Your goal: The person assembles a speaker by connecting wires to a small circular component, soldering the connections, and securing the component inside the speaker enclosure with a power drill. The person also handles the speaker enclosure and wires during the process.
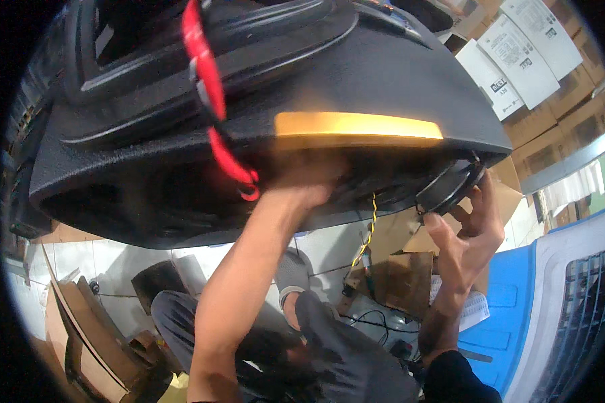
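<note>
A large black textured plastic housing [396, 80] fills the upper view, with a gold strip [356, 129] along its near edge. My left hand [309, 185] reaches in beneath that edge, below the strip. It is smeared by motion and its fingers are hidden in the dark underside. At the housing's right end, my right hand [467, 232] has thumb and fingers around a round black part [450, 188] tucked under the rim. Whether that part is attached cannot be made out. A red strap [212, 94] hangs down over the housing, left of my left hand.
A yellow-and-black twisted wire [372, 228] hangs below the housing. Cardboard boxes [410, 275] and dark cables [383, 322] lie on the tiled floor. Flattened cardboard [87, 329] leans at lower left. A blue-and-white plastic unit [517, 289] stands at right, with white boxes [517, 54] stacked beyond.
</note>
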Action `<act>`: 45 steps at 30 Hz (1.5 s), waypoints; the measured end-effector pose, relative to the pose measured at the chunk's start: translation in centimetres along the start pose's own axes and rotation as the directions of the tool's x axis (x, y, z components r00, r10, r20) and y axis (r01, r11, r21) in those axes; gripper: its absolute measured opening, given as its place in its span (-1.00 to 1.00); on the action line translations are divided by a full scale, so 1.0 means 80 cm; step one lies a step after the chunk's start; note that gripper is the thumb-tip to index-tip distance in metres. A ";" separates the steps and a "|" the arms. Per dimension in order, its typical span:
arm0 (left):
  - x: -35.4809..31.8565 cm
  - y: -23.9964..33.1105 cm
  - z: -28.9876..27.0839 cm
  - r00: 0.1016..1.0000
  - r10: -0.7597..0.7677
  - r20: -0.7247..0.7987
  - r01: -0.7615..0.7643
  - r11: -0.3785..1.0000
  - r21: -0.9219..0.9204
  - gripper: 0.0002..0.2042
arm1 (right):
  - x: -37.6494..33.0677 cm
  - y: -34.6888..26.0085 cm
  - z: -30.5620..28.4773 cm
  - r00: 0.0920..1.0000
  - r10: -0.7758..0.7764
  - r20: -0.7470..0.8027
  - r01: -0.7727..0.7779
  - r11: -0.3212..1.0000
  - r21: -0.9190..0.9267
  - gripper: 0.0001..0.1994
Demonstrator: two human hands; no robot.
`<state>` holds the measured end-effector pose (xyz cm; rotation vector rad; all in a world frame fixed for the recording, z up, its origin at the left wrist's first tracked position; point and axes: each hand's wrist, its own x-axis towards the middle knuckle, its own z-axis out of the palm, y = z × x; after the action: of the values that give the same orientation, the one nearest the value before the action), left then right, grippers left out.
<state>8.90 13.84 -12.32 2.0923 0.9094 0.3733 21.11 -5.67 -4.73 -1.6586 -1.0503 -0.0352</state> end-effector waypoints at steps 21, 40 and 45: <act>0.019 0.013 0.001 0.999 0.044 0.017 -0.047 0.929 0.366 -0.55 | 0.000 0.001 0.036 0.929 -0.350 -0.117 0.273 0.865 -0.422 -0.03; 0.001 0.000 0.035 0.990 0.130 -0.053 -0.092 0.889 0.448 -0.57 | -0.008 0.022 0.059 0.867 -0.466 -0.176 0.319 0.790 -0.524 -0.05; 0.004 -0.001 0.037 0.996 -0.011 -0.094 0.022 0.992 0.120 -0.53 | -0.007 0.034 0.064 0.820 -0.541 -0.187 0.350 0.732 -0.584 -0.06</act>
<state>10.68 12.46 -14.25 2.1917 1.0261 0.4187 20.10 -1.92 -9.10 -1.7337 -1.2106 -0.9996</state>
